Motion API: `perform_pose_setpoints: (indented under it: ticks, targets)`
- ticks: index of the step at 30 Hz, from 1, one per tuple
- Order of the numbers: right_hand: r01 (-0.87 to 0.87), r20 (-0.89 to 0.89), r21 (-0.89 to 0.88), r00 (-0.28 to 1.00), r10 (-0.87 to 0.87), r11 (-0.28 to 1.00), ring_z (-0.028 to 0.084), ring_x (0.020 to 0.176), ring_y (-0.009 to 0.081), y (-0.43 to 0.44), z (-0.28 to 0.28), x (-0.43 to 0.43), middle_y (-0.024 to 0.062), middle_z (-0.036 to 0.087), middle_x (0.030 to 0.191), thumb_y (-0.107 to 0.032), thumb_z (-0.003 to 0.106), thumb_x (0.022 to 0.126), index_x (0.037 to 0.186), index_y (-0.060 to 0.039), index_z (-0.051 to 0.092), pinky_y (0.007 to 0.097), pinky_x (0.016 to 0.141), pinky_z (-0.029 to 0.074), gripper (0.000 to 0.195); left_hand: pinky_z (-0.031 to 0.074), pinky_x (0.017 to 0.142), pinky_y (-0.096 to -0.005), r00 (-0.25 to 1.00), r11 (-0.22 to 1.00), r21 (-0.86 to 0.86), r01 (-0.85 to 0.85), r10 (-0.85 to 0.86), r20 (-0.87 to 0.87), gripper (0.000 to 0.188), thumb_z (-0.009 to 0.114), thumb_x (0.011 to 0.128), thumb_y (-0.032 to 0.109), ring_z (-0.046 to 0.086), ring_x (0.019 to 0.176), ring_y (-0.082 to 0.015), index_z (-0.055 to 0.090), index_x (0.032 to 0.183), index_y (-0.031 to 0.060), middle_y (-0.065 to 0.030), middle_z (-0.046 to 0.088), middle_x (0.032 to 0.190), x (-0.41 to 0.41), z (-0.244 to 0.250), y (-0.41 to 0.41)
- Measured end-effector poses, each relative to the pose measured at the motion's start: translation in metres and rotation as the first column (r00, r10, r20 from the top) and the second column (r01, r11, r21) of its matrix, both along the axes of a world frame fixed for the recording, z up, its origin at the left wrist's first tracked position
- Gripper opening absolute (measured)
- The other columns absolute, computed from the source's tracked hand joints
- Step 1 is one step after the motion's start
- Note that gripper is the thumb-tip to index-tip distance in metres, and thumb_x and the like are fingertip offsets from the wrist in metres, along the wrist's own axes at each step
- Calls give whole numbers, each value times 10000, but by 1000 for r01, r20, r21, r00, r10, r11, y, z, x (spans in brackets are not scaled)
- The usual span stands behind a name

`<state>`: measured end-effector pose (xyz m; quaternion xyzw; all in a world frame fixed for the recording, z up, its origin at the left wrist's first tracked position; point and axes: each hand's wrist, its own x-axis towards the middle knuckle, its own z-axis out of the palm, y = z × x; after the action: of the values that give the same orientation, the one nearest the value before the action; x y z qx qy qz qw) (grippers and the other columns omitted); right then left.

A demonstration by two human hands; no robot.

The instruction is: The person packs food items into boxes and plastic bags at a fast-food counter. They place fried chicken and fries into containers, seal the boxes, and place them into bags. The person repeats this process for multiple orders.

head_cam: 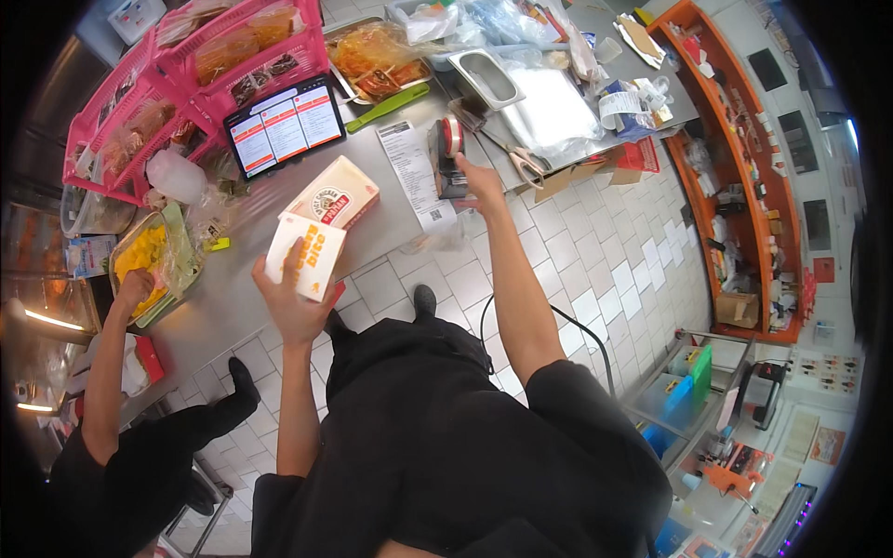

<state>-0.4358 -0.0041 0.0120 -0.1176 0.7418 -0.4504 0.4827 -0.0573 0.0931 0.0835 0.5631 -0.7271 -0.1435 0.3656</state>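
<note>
My left hand [289, 307] grips a white cardboard food box [317, 254] with yellow print, its fingers spread over the printed face. Directly behind that box, and partly covered by it, a cream cardboard food box [338, 188] with a round printed logo rests on the steel counter [279, 202]. My right hand [483, 183] is at a black tape dispenser [446, 167] with a red-and-white roll, its fingertips at the dispenser's near side. Whether they hold the dispenser or a strip of tape cannot be made out. Left of the dispenser lies a long printed receipt [411, 167].
A tablet [286, 129] stands before pink crates [195, 91] of bagged food. Scissors [523, 162] and a steel pan [486, 78] lie to the right, a green-handled tool [387, 108] behind. At left, a co-worker's hand [136, 286] reaches into a tub of yellow food [146, 254].
</note>
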Motion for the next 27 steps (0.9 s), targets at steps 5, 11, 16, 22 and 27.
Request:
perform_pose_setpoints:
  ticks: [5,11,16,22,27]
  targets:
    - [-117,6,-200,993,120,973,655,903,271,1,-22,3,109,711,1011,-395,705,938,978,-44,770,491,745,555,359,417,1053,-465,999,1000,-20,8,-7,52,719,873,663,278,439,1245,-415,642,1340,209,-220,400,1313,-65,0,11]
    - [-185,-395,-225,915,84,957,624,753,137,77,-66,16,65,725,829,-315,692,943,842,-49,809,299,672,478,307,407,1048,-461,969,988,84,-130,145,-198,704,854,751,457,431,1236,-380,622,1364,199,-210,422,1301,-90,9,11]
    - [-540,-83,-250,839,538,804,584,671,97,92,11,47,34,718,864,-324,647,988,913,-40,778,248,616,469,321,421,1032,-449,975,985,30,-169,172,-140,781,808,734,609,432,1241,-363,622,1364,186,-188,445,1270,-82,17,0]
    - [-757,13,-272,614,789,594,584,624,70,63,92,126,8,689,754,-408,682,962,859,-38,761,240,561,468,393,428,1024,-439,957,991,115,-73,102,-270,871,710,720,752,452,1228,-346,633,1360,167,-179,473,1221,-77,26,-12]
    - [-696,-170,-496,664,728,519,658,634,108,60,73,140,68,735,772,-428,736,910,821,-27,766,253,565,493,411,385,1046,-407,614,906,305,295,65,-787,863,412,934,764,515,1172,-217,503,1467,91,-96,582,1246,-69,5,-10]
